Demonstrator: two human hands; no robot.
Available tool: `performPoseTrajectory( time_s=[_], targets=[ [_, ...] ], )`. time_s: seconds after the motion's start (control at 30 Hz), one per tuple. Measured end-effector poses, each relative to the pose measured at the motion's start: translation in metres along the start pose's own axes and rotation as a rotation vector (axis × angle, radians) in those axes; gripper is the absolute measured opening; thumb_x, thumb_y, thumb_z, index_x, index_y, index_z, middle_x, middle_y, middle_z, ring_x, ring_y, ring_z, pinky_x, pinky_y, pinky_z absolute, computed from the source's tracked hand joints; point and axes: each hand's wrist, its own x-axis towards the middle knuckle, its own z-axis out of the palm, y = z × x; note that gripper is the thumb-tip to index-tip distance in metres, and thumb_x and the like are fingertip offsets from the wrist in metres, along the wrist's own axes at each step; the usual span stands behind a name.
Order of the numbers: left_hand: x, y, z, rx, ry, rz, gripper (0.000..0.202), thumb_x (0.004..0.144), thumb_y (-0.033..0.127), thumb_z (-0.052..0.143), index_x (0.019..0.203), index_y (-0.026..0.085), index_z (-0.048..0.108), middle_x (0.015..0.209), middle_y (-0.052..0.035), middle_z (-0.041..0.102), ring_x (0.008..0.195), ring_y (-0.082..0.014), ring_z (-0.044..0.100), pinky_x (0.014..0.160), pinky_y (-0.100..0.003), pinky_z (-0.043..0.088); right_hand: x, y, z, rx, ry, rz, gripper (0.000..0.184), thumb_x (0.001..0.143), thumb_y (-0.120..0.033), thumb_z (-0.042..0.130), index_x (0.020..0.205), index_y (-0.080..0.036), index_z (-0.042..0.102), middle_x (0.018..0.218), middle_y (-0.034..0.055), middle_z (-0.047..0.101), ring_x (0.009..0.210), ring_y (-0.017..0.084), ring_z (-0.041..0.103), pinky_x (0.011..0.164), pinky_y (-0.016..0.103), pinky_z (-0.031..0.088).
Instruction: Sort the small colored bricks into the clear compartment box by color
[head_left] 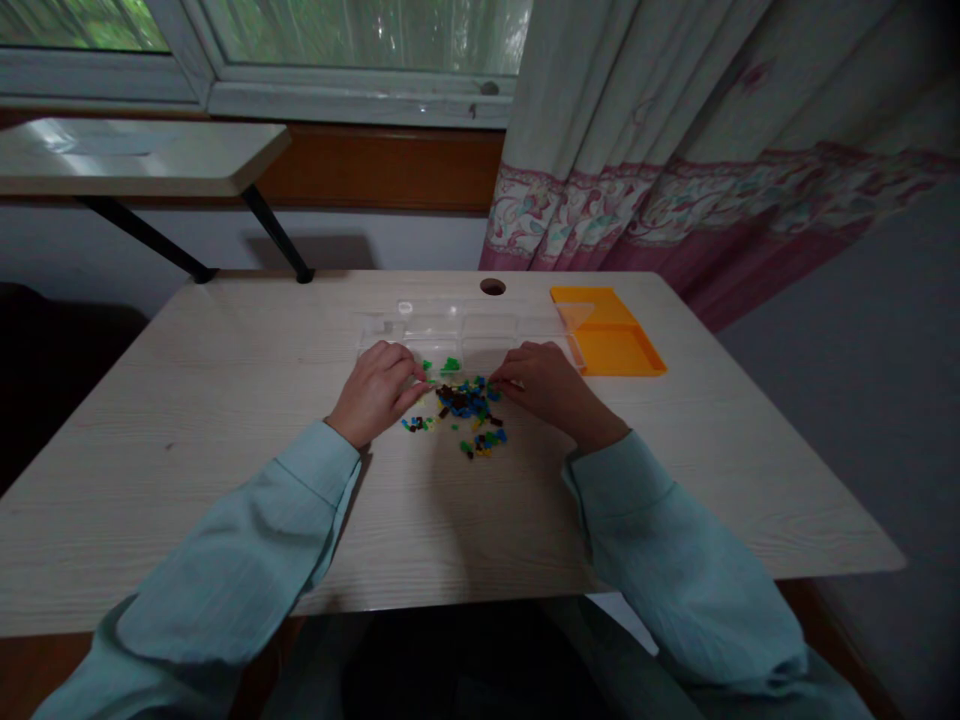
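Note:
A loose pile of small building bricks point(466, 400) in brown, blue, green and yellow lies on the pale wooden table. My left hand point(381, 392) is at the pile's left side, thumb and fingers curled into a pinch near a few green bricks point(450, 365). At the right edge of the pile, my right hand point(546, 388) has its fingertips pinched together. Whatever sits between the fingertips of either hand is too small to make out. Smaller clusters of bricks point(484, 442) lie nearer to me. Behind both hands stands a clear plastic compartment box point(489, 325).
An orange tray point(611, 335) lies at the back right, partly under the clear box's end. A round cable hole point(493, 287) is near the table's point(225, 460) rear edge. A raised shelf point(142, 160) on black legs stands back left. A curtain point(637, 150) hangs behind.

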Motion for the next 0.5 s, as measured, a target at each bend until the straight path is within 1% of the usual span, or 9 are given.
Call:
performPoseTrajectory(
  time_s=[0.17,0.3,0.4,0.5],
  targets=[
    [0.000,-0.003,0.001,0.001,0.087,-0.053,0.021,0.090,0.039,0.060,0.093,0.019,0.066,0.094,-0.0073,0.060,0.092,-0.0229,0.051,0.085,-0.038,0.042,0.001,0.000,0.001,-0.034,-0.032,0.017,0.010,0.085,-0.023,0.066,0.084,-0.024,0.077,0.085,0.0034,0.072,0.083,0.020,0.058,0.070,0.033,0.029],
    [0.000,-0.006,0.002,0.017,0.142,-0.121,0.021,0.090,0.038,0.060,0.091,0.019,0.067,0.091,-0.0066,0.060,0.091,-0.0224,0.052,0.085,-0.038,0.042,0.001,0.001,-0.001,-0.004,-0.057,0.011,0.012,0.086,-0.023,0.065,0.088,-0.023,0.076,0.088,0.0041,0.073,0.086,0.020,0.059,0.072,0.033,0.030],
    [0.000,-0.009,0.002,0.047,0.168,-0.181,0.020,0.090,0.037,0.060,0.091,0.018,0.068,0.091,-0.0069,0.060,0.091,-0.0229,0.053,0.084,-0.038,0.042,0.001,0.002,-0.002,0.049,-0.018,0.022,0.012,0.086,-0.022,0.064,0.088,-0.021,0.076,0.088,0.0044,0.073,0.087,0.020,0.060,0.074,0.033,0.032],
    [0.000,-0.010,0.002,0.085,0.200,-0.227,0.021,0.090,0.037,0.061,0.090,0.018,0.069,0.091,-0.0072,0.060,0.092,-0.0238,0.052,0.084,-0.039,0.043,0.002,0.002,0.002,0.109,0.082,0.033,0.012,0.087,-0.022,0.064,0.086,-0.021,0.076,0.086,0.0038,0.073,0.086,0.019,0.060,0.076,0.033,0.033]
  ],
)
